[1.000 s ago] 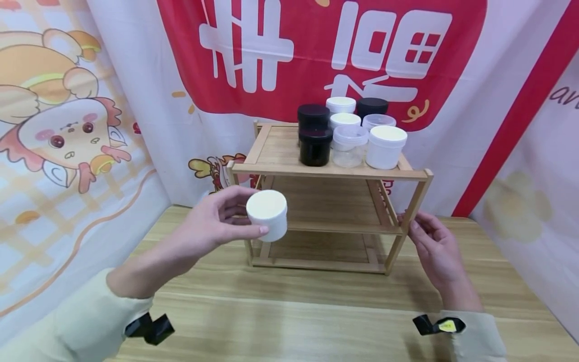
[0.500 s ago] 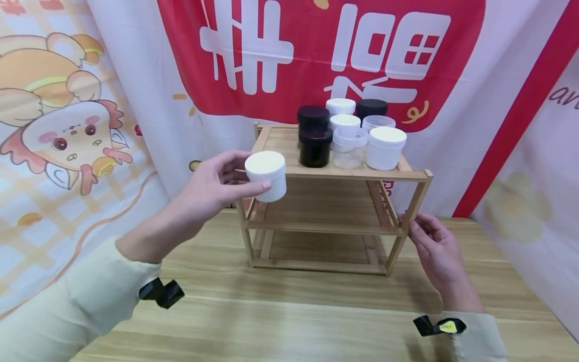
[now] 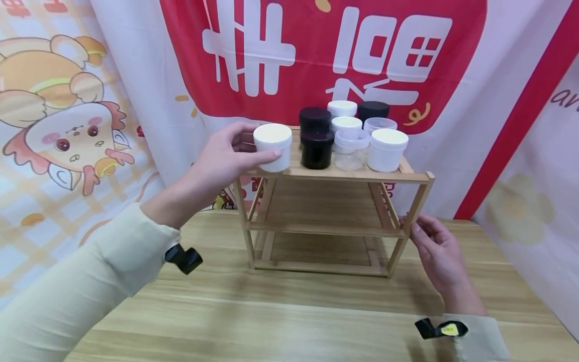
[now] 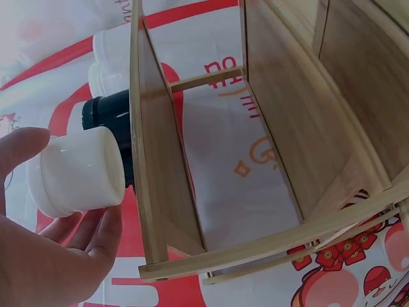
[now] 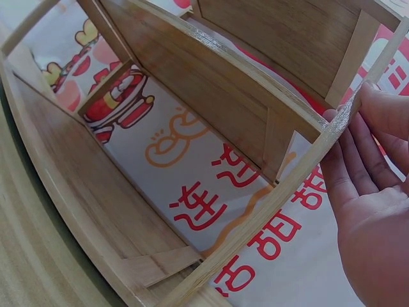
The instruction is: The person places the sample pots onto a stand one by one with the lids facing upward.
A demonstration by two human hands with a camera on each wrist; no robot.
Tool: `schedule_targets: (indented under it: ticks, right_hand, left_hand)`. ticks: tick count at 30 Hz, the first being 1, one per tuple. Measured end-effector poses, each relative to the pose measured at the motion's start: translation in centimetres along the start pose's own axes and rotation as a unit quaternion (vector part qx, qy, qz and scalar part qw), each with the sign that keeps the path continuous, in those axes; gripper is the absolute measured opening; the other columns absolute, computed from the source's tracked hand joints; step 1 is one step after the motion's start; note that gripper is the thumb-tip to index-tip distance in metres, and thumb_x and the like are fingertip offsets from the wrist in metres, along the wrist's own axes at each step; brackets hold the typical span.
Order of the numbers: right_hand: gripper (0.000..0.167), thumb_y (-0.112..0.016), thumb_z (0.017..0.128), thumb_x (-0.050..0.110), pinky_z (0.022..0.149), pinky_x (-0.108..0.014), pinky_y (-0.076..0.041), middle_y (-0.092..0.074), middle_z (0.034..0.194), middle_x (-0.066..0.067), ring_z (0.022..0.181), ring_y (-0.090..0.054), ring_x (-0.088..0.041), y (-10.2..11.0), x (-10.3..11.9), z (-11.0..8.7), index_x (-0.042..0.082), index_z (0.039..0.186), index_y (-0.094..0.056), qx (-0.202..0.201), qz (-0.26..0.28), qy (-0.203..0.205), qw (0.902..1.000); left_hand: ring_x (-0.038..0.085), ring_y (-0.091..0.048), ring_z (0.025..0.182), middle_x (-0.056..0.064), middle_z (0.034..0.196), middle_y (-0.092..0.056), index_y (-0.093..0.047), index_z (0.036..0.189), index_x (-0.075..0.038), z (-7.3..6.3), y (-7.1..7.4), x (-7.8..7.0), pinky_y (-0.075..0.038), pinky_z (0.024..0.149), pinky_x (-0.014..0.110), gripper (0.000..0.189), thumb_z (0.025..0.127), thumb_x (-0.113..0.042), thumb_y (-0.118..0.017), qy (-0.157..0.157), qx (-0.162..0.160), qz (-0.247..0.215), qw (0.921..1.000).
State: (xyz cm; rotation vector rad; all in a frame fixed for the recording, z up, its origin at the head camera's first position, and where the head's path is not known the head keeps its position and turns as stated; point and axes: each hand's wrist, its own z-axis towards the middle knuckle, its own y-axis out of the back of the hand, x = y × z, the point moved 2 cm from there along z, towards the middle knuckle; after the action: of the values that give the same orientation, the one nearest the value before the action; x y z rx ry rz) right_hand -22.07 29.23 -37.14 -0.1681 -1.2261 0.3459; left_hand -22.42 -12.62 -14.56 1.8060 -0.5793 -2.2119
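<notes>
My left hand [image 3: 226, 156] grips a white lidded jar [image 3: 273, 147] by its sides, thumb in front and fingers behind. The jar is upright at the front left of the wooden rack's [image 3: 323, 173] top shelf. In the left wrist view the base of the white jar [image 4: 80, 169] faces the shelf edge closely; whether they touch I cannot tell. My right hand [image 3: 436, 254] holds the rack's right front post at middle-shelf height. The right wrist view shows the thumb and fingers of the right hand [image 5: 374, 173] on either side of that post.
Several lidded jars stand grouped on the top shelf's right: black jars [image 3: 316, 150], clear jars [image 3: 350, 151] and white jars [image 3: 387, 151]. Two lower shelves [image 3: 323, 203] lie beneath. The rack stands on a wood-grain table [image 3: 289, 322] before a printed cloth [image 3: 253, 108].
My left hand has lifted the white jar from in front of the middle shelf up to the top shelf's front left. The right hand has stayed on the post.
</notes>
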Motion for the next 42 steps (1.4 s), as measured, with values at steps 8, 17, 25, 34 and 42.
schedule_targets:
  ticks: [8,17,25,34,42]
  right_hand:
    - [0.036,-0.051,0.111,0.002,0.107,-0.018,-0.055,-0.068,0.133,-0.002,0.124,-0.069,-0.011,0.5,0.0,-0.2,0.006,0.145,-0.061,-0.003,0.000,-0.004,1.0000]
    - [0.035,-0.049,0.111,0.001,0.106,-0.018,-0.055,-0.069,0.131,0.000,0.123,-0.069,-0.010,1.0,0.2,-0.6,0.009,0.143,-0.064,-0.008,0.009,-0.005,0.9999]
    - [0.036,-0.050,0.111,0.001,0.106,-0.018,-0.055,-0.069,0.131,0.000,0.123,-0.069,-0.010,1.2,0.3,-0.6,0.008,0.144,-0.063,-0.018,-0.002,-0.012,0.9998]
    - [0.036,-0.051,0.111,0.002,0.106,-0.018,-0.055,-0.069,0.132,-0.001,0.124,-0.069,-0.012,1.3,0.4,-0.4,0.008,0.145,-0.062,-0.017,-0.004,-0.009,0.9998]
    - [0.036,-0.049,0.112,0.000,0.108,-0.019,-0.055,-0.069,0.132,-0.003,0.125,-0.069,-0.013,1.2,0.4,-0.4,0.005,0.144,-0.062,-0.009,0.010,0.006,0.9999]
  left_hand:
    - [0.027,-0.058,0.131,0.008,0.145,-0.058,-0.053,0.149,-0.015,2.1,-1.0,-0.4,-0.055,0.110,0.049,0.067,0.093,-0.035,-0.083,0.026,-0.002,0.020,0.9995]
    - [0.026,-0.056,0.132,0.007,0.147,-0.057,-0.051,0.153,-0.015,3.4,-2.0,-0.1,-0.055,0.111,0.048,0.069,0.094,-0.034,-0.082,0.044,0.006,0.022,0.9988]
    - [0.025,-0.057,0.129,0.007,0.144,-0.058,-0.053,0.152,-0.017,3.9,-2.5,0.4,-0.054,0.108,0.046,0.063,0.097,-0.032,-0.080,0.047,0.008,0.012,0.9988]
    - [0.026,-0.057,0.131,0.008,0.146,-0.058,-0.049,0.153,-0.016,4.1,-2.9,0.7,-0.056,0.109,0.046,0.067,0.096,-0.030,-0.081,0.042,0.011,0.020,0.9989]
    - [0.028,-0.060,0.133,0.009,0.146,-0.059,-0.048,0.151,-0.013,2.2,-2.0,1.5,-0.058,0.111,0.049,0.069,0.095,-0.037,-0.081,-0.022,-0.039,0.074,0.9963]
